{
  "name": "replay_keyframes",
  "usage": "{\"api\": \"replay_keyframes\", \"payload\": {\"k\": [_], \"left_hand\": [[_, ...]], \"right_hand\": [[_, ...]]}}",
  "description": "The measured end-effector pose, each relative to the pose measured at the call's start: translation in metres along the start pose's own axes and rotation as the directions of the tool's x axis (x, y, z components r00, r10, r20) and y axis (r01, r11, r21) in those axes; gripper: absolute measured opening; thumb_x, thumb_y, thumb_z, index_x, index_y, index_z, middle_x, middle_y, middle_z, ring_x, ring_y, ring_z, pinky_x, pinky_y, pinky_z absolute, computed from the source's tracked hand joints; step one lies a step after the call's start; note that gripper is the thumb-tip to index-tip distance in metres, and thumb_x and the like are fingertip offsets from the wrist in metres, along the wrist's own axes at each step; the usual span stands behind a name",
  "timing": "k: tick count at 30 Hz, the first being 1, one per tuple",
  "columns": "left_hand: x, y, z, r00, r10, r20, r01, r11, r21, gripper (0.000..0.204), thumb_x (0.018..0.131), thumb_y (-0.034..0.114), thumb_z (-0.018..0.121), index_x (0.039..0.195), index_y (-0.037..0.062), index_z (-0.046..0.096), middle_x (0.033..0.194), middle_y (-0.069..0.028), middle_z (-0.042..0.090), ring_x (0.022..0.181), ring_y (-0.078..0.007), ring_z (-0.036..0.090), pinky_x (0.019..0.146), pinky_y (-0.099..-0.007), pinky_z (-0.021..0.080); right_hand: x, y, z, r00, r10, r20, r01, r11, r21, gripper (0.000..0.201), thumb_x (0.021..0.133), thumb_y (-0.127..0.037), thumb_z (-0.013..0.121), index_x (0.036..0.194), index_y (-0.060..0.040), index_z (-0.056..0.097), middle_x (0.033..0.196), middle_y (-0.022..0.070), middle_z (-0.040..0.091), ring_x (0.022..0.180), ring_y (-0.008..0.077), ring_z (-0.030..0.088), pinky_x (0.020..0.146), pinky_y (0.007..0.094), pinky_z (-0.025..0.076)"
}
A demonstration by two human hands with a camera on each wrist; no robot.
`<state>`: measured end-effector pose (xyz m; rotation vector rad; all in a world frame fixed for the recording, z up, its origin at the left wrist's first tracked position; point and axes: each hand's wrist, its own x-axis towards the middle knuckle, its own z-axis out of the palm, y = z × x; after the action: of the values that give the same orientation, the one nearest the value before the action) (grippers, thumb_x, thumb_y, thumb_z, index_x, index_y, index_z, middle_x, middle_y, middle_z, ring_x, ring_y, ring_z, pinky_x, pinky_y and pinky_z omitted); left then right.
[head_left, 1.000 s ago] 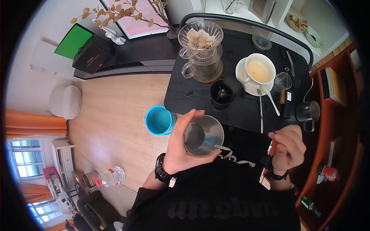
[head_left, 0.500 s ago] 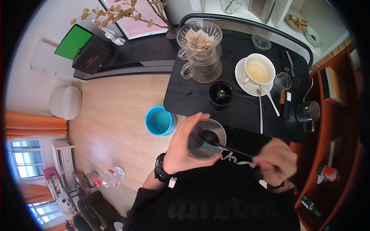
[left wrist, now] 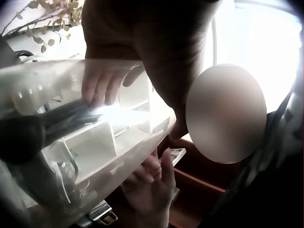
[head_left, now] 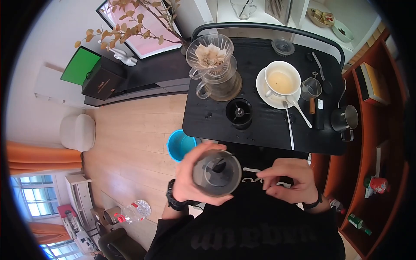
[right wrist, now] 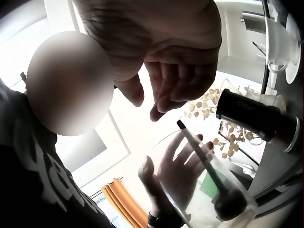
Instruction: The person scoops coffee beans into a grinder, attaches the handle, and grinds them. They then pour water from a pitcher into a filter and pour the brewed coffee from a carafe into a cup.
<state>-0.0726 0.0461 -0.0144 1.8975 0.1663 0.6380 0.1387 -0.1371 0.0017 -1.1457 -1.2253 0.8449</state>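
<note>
My left hand (head_left: 184, 177) grips a clear, open-topped plastic container (head_left: 200, 175), fingers and thumb curled round its wall. A black scoop (right wrist: 230, 204) rests inside; its round bowl is low in the container and its thin handle leans up past the rim in the right wrist view. In the left wrist view the same scoop (left wrist: 19, 137) shows dark through the clear wall. My right hand (head_left: 291, 180) is to the right of the container, apart from the handle, with fingers loosely bent and nothing between them.
On the black cart top (head_left: 268, 130) stand a black grinder base (head_left: 239, 112), a glass dripper (head_left: 203, 45) with used filter over a server (head_left: 223, 89), a white cup (head_left: 281, 71) on a saucer and a long spoon (head_left: 289, 130). A blue bucket (head_left: 175, 149) sits on the floor.
Half a second ago my right hand held the scoop over the container; it has let go, and the scoop now lies inside. My left hand still grips the container, now lower in the head view.
</note>
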Motion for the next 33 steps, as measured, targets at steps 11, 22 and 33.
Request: {"api": "replay_keyframes", "payload": {"k": [11, 22, 33], "left_hand": [[0.092, 0.042, -0.124, 0.876, 0.405, -0.261, -0.274, 0.865, 0.421, 0.111, 0.066, 0.068, 0.077, 0.142, -0.0027, 0.039, 0.114, -0.0206, 0.064, 0.100, -0.0243, 0.060, 0.090, -0.0344, 0.043], [0.285, 0.006, -0.174, 0.967, 0.247, -0.058, -0.134, 0.691, 0.710, 0.090, 0.072, 0.031, 0.089, 0.142, 0.0021, 0.040, 0.116, -0.0144, 0.064, 0.098, -0.0202, 0.061, 0.089, -0.0347, 0.051], [0.330, -0.105, -0.123, 0.995, -0.096, 0.040, 0.041, 0.719, 0.694, 0.105, 0.064, 0.046, 0.091, 0.141, -0.0030, 0.040, 0.119, -0.0178, 0.062, 0.100, -0.0245, 0.065, 0.086, -0.0360, 0.055]], "right_hand": [[-0.050, 0.013, -0.025, 0.937, -0.015, -0.349, 0.050, 0.995, 0.092, 0.017, 0.085, 0.004, 0.062, 0.100, 0.0058, 0.069, 0.071, 0.0079, 0.063, 0.062, 0.0145, 0.066, 0.058, 0.0239, 0.048], [-0.089, 0.001, -0.022, 0.798, -0.007, -0.602, 0.058, 0.996, 0.065, 0.013, 0.092, -0.004, 0.066, 0.102, 0.0039, 0.067, 0.073, 0.0071, 0.063, 0.063, 0.0120, 0.062, 0.056, 0.0216, 0.046], [-0.112, -0.006, -0.018, 0.688, -0.032, -0.725, 0.044, 0.999, -0.002, 0.011, 0.092, -0.003, 0.065, 0.100, 0.0041, 0.068, 0.075, 0.0072, 0.063, 0.061, 0.0115, 0.062, 0.056, 0.0213, 0.046]]}}
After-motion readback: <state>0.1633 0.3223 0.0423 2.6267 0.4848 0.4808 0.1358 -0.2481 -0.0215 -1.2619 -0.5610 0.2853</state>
